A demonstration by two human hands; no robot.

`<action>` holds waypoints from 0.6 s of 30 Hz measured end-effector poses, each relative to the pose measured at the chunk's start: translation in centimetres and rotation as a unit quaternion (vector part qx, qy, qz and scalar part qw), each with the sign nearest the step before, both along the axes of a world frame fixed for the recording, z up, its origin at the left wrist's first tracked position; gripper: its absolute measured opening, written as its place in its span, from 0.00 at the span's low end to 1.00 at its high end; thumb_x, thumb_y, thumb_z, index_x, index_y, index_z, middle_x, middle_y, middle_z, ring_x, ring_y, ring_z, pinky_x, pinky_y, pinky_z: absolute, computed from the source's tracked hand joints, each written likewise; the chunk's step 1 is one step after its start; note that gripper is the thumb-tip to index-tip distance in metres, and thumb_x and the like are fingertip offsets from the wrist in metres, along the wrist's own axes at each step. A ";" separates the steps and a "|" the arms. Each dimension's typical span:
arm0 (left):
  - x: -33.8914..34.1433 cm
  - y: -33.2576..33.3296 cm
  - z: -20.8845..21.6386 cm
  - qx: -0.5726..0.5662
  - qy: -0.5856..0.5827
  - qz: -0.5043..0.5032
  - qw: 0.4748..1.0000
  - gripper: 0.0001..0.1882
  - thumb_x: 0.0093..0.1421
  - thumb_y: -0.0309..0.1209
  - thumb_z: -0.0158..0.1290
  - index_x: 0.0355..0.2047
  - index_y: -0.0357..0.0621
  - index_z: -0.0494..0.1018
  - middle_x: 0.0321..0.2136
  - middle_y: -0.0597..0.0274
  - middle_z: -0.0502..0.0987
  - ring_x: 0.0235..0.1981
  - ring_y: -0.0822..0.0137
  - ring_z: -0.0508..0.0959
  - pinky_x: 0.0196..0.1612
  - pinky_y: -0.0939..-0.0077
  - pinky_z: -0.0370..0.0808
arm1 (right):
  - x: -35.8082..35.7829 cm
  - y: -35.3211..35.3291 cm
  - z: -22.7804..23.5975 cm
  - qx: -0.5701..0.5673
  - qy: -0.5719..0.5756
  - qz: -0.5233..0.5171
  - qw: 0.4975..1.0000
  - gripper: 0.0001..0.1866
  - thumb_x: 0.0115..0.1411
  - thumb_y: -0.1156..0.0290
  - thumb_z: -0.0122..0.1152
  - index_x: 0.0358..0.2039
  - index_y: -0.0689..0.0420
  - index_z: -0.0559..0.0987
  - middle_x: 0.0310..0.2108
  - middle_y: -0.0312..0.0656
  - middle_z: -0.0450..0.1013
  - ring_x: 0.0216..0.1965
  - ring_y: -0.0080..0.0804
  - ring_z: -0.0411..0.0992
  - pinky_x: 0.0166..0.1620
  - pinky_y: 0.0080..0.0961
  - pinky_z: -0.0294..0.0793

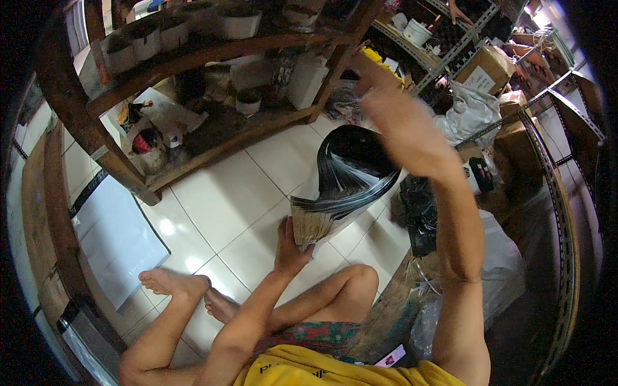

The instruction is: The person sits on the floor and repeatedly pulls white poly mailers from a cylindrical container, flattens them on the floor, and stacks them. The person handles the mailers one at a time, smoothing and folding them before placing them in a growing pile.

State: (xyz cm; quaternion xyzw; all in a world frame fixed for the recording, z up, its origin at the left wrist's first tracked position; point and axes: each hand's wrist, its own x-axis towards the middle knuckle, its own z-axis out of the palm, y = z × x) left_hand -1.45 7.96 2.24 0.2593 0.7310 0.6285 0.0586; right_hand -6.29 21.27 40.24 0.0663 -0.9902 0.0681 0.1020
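My left hand (293, 248) grips the near end of a thick stack of thin sheets (351, 186), black with pale edges, which look like plastic. The stack is held above the tiled floor and its far part curls over. My fingers close round the pale lower corner, partly hidden beneath it. Raised beside the curled far side is my right hand (409, 132), smeared by motion. Its fingers are too blurred to read, and I cannot tell whether they touch the sheets.
A wooden shelf rack (219, 151) with white pots stands ahead on the left. Black plastic bags (420, 215) and a clear plastic bag (499, 257) lie on the right, near metal shelving (560, 193) and cardboard boxes (484, 69). A phone (391, 356) lies by my lap. A white board (119, 238) is at left.
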 end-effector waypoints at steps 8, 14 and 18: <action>0.0 -0.5 -0.1 -0.060 0.024 -0.028 0.997 0.46 0.49 0.32 0.66 0.65 0.38 0.54 0.62 0.42 0.59 0.64 0.42 0.58 0.67 0.50 0.57 | 1.1 1.0 -1.5 -0.043 -0.006 0.008 0.999 0.27 0.71 0.51 0.38 0.58 0.58 0.68 0.51 0.63 0.72 0.52 0.60 0.71 0.54 0.48 0.72; -0.9 -0.5 -2.0 -0.109 0.090 -0.034 0.989 0.40 0.50 0.31 0.65 0.62 0.40 0.60 0.60 0.45 0.63 0.63 0.43 0.60 0.65 0.50 0.60 | 5.0 7.6 -3.7 -0.536 0.182 0.099 0.818 0.35 0.67 0.49 0.46 0.65 0.61 0.60 0.49 0.47 0.70 0.51 0.39 0.70 0.57 0.36 0.68; -0.3 0.9 -0.5 -0.058 0.063 -0.055 0.995 0.32 0.52 0.32 0.63 0.57 0.40 0.67 0.55 0.45 0.69 0.58 0.43 0.67 0.61 0.52 0.66 | 11.2 12.1 -23.6 -0.476 -0.012 -0.180 0.861 0.45 0.56 0.69 0.66 0.69 0.60 0.51 0.62 0.47 0.62 0.63 0.42 0.63 0.66 0.38 0.60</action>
